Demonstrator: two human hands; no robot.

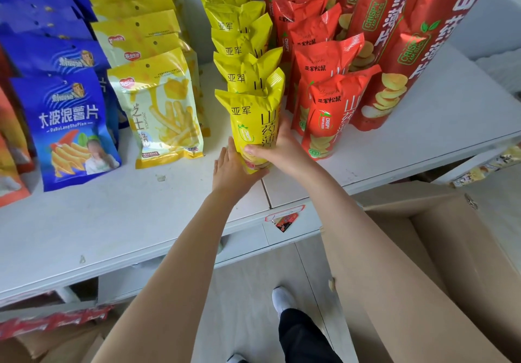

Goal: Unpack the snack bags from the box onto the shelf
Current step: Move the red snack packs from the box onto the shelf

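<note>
A yellow snack bag (252, 117) stands upright at the front of a row of like yellow bags (239, 32) on the white shelf (127, 216). My left hand (229, 170) presses against its lower left side and base. My right hand (277, 148) wraps its lower right side, thumb across the front. The open cardboard box (439, 252) sits on the floor at the lower right; its inside is not visible.
Red snack bags (327, 114) stand in a row right of the yellow ones, with tall red packs (408, 52) behind. Pale yellow fry bags (163, 114) and blue chip bags (70, 128) stand to the left. A lower shelf and floor lie below.
</note>
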